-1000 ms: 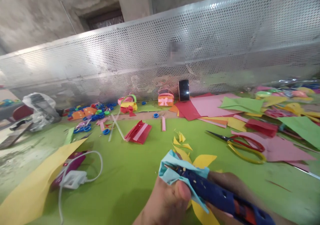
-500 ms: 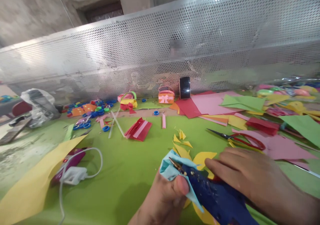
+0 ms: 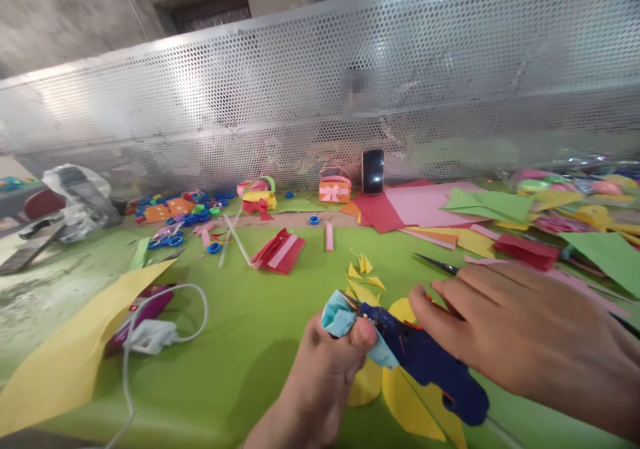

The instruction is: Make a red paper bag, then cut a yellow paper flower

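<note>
My left hand point(image 3: 333, 359) pinches a folded, crumpled piece of light blue paper point(image 3: 340, 319), its thumb lying over the paper beside the front of a blue glue gun point(image 3: 425, 349). The gun's metal nozzle lies against the paper, and its cord trails down at lower right. My right hand point(image 3: 520, 332) hovers palm down just above and right of the gun, with thumb and index finger apart and the other fingertips hidden. Beyond it the blade of the scissors point(image 3: 436, 263) sticks out, the handles covered from sight. Yellow paper petals point(image 3: 413, 409) lie beneath the gun.
Yellow scraps point(image 3: 365, 266), a red folded paper piece point(image 3: 280, 252) and small paper baskets point(image 3: 335, 190) lie ahead. A phone point(image 3: 373, 172) stands against a perforated metal screen point(image 3: 280, 102). Coloured sheets point(image 3: 425, 204) spread at right; a white charger point(image 3: 153, 336) with cable lies left.
My right hand has moved up and right, off the glue gun, covering the scissors' red handles. The gun's body now shows more fully. My left hand keeps the light blue paper.
</note>
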Motion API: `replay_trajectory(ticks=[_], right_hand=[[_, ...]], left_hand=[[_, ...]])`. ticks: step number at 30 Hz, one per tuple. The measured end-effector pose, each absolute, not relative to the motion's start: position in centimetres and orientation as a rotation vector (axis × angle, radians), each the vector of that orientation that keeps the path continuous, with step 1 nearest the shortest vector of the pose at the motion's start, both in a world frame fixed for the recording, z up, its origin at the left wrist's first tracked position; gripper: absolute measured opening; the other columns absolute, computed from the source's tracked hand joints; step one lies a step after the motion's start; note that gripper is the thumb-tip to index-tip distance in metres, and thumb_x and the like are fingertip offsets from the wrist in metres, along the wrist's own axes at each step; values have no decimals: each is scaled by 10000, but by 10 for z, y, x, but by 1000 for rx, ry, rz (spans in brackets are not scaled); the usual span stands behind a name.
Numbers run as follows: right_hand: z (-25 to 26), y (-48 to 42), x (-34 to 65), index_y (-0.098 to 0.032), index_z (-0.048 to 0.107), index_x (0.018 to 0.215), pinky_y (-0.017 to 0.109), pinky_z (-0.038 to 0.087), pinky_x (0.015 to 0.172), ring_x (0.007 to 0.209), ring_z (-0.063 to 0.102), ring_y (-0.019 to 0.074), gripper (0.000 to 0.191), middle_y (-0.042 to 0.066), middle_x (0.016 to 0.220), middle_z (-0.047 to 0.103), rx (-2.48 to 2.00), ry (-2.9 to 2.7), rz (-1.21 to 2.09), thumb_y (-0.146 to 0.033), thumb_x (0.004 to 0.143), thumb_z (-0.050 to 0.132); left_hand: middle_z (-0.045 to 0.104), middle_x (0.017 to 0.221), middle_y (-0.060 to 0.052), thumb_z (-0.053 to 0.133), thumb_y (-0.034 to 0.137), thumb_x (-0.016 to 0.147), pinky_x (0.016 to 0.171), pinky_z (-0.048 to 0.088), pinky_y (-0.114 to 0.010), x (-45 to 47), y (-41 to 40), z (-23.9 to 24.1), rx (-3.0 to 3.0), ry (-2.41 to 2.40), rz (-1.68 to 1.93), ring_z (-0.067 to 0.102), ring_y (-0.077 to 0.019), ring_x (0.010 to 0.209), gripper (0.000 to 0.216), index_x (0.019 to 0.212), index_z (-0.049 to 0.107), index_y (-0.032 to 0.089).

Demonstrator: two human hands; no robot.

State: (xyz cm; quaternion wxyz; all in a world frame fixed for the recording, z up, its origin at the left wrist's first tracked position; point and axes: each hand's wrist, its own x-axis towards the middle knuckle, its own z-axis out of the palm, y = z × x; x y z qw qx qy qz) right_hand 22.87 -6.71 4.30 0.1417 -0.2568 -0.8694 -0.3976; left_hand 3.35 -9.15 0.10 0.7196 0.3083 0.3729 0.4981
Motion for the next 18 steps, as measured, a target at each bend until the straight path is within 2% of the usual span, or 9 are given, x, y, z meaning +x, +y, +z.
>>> replay_trajectory(ticks=[4, 9, 11, 14, 16, 18], right_hand=[[51, -71, 223, -186, 651, 827, 334, 177, 511, 451, 439, 172, 369, 14, 477, 517, -700, -2479, -1255, -5, 838, 330], [49, -69, 226, -171, 665, 834, 339, 187, 506, 467, 444, 175, 434, 38, 506, 541, -751, -2479, -1289, 30, 833, 280], [50, -67, 232, -159, 666, 825, 342, 197, 512, 490, 458, 186, 455, 53, 521, 543, -825, -2458, -1322, 23, 855, 251], [51, -66, 241, -141, 671, 768, 348, 217, 520, 531, 470, 201, 485, 73, 544, 549, -905, -2401, -1337, -64, 935, 222], [49, -68, 244, -147, 678, 767, 343, 241, 530, 549, 469, 198, 501, 64, 532, 540, -919, -2362, -1292, -92, 956, 217], [44, -72, 244, -158, 678, 792, 336, 265, 543, 555, 466, 194, 495, 49, 511, 522, -928, -2340, -1232, -73, 948, 217]], left_hand=[[555, 548, 18, 780, 373, 619, 518, 363, -194, 35, -87, 3, 817, 954, 1187, 449, -72, 493, 285, 649, 623, 137], [600, 571, 15, 847, 280, 500, 563, 404, -211, 37, -92, 12, 890, 974, 1243, 474, -95, 532, 251, 599, 655, 152], [589, 526, 15, 859, 279, 467, 523, 382, -207, 34, -99, 13, 926, 935, 1156, 459, -92, 497, 256, 562, 657, 153], [591, 551, -4, 811, 523, 439, 486, 354, -209, 25, -107, 9, 968, 880, 1124, 464, -109, 513, 464, 696, 703, 152], [611, 632, -19, 686, 642, 555, 516, 372, -215, 19, -106, 7, 983, 951, 1233, 474, -121, 562, 554, 845, 711, 171], [615, 699, -22, 586, 563, 743, 553, 384, -219, 15, -101, 7, 1099, 1120, 1351, 464, -119, 585, 425, 934, 696, 200]])
